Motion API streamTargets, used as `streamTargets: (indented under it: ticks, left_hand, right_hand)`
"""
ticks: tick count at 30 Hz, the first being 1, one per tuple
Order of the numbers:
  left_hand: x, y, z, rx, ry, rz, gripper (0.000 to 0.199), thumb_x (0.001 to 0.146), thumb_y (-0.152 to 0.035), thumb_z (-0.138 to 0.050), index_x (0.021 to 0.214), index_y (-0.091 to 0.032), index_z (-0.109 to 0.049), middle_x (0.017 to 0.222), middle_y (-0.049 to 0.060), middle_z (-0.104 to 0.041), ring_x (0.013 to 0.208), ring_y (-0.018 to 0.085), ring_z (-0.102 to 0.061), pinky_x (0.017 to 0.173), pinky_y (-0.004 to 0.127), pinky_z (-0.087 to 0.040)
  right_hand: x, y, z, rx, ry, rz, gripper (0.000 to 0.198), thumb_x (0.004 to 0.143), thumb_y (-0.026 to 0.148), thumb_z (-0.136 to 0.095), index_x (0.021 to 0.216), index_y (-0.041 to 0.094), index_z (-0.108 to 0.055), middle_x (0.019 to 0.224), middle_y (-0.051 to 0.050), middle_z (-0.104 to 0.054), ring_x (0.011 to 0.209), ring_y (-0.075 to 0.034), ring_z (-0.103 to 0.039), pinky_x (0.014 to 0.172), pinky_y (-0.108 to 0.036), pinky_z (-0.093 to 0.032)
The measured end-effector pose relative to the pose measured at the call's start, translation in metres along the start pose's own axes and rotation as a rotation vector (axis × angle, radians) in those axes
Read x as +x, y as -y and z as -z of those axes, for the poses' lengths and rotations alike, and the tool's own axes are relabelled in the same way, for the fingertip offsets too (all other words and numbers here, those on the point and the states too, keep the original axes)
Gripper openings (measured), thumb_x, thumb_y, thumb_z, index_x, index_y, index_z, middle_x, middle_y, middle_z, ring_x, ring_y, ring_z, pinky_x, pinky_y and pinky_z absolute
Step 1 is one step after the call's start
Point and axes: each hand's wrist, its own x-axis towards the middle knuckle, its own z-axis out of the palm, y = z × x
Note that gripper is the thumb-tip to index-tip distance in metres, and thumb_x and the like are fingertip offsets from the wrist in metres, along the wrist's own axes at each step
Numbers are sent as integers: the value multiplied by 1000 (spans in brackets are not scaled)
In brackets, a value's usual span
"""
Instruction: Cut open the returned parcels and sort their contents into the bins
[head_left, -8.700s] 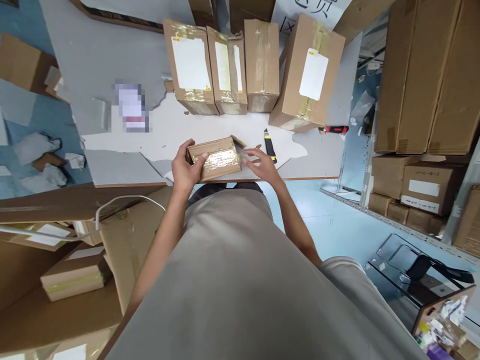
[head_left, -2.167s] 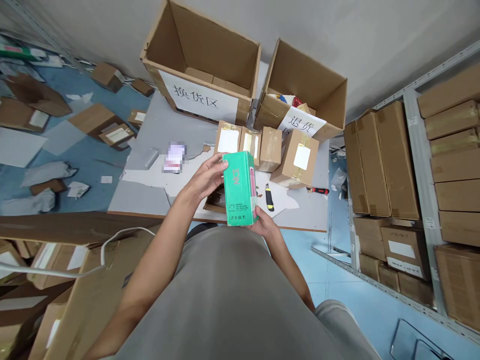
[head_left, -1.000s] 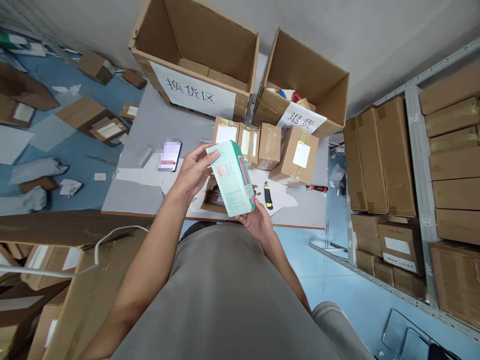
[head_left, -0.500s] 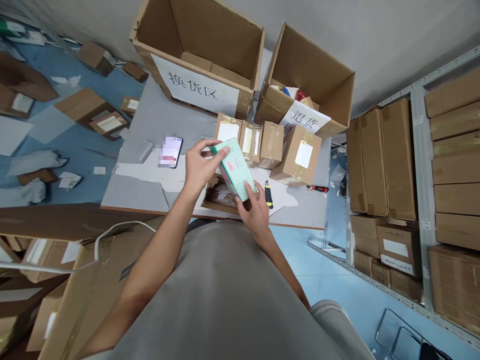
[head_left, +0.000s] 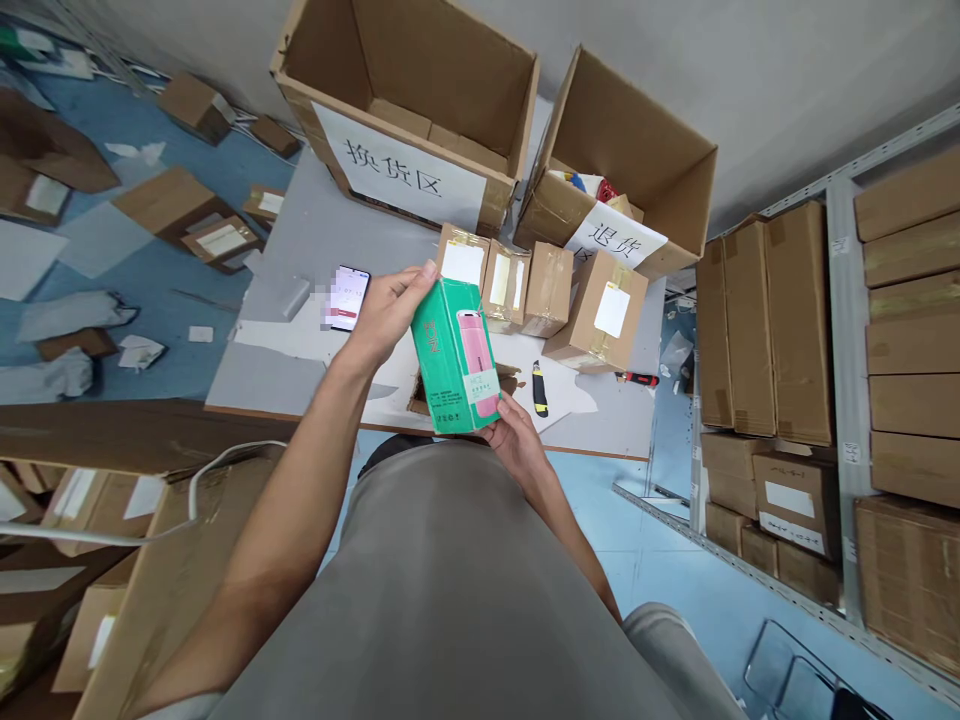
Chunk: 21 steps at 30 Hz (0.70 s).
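Note:
A green product box (head_left: 442, 355) with a pink device pictured on one face is held tilted above the table's front edge. My left hand (head_left: 391, 308) grips its upper left end, thumb on the top corner. At its lower right corner, my right hand (head_left: 516, 438) has its fingers closed on the box. Beneath it lies an opened brown carton (head_left: 510, 378), mostly hidden by the green box. Just right of that, a yellow and black utility knife (head_left: 539, 390) rests on white paper.
Several sealed cartons (head_left: 546, 290) stand behind the green box. Two large open boxes with paper signs, one on the left (head_left: 405, 170) and one on the right (head_left: 616, 232), line the back. A phone (head_left: 350, 298) lies left; a red-black tool (head_left: 637, 379) lies right. Shelving (head_left: 844, 330) holds cartons.
Both hands have turned the green box over, so its pale printed face has given way to the green sides with the pink picture. It has also come slightly lower.

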Motion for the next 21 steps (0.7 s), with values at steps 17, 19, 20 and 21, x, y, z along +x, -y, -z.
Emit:
streamTargets:
  ticks: [17,19,20,21]
  left_hand:
    - [-63,-7,5,13,17,172,85,86,-80,-96,145,-20,-84,146,19,-82,122,42,-84,96,53,-78]
    - [-7,-27,3,8,4,30,80,89,-80,-94,140,-20,-86,152,19,-79,124,40,-83,100,55,-77]
    - [25,-37,0,-18,-1,-29,78,90,-79,-95,141,-21,-85,154,19,-77,124,39,-83,100,55,-77]
    - [57,-47,-3,-46,-6,-82,76,89,-77,-96,140,-21,-85,153,18,-77,125,38,-83,101,55,-77]
  right_hand:
    - [84,37,-41,-157,-50,207,76,88,56,-103,151,28,-72,149,-10,-83,138,-31,-82,115,-52,-76]
    - [126,73,-60,-208,-29,310,78,92,55,-100,158,26,-70,155,-12,-80,144,-30,-80,118,-52,-74]
    - [149,94,-72,-233,-11,375,77,97,54,-96,162,26,-68,160,-12,-78,147,-30,-78,119,-52,-73]
    - [174,117,-84,-261,5,443,74,103,53,-92,166,25,-66,164,-13,-75,148,-29,-78,119,-51,-73]
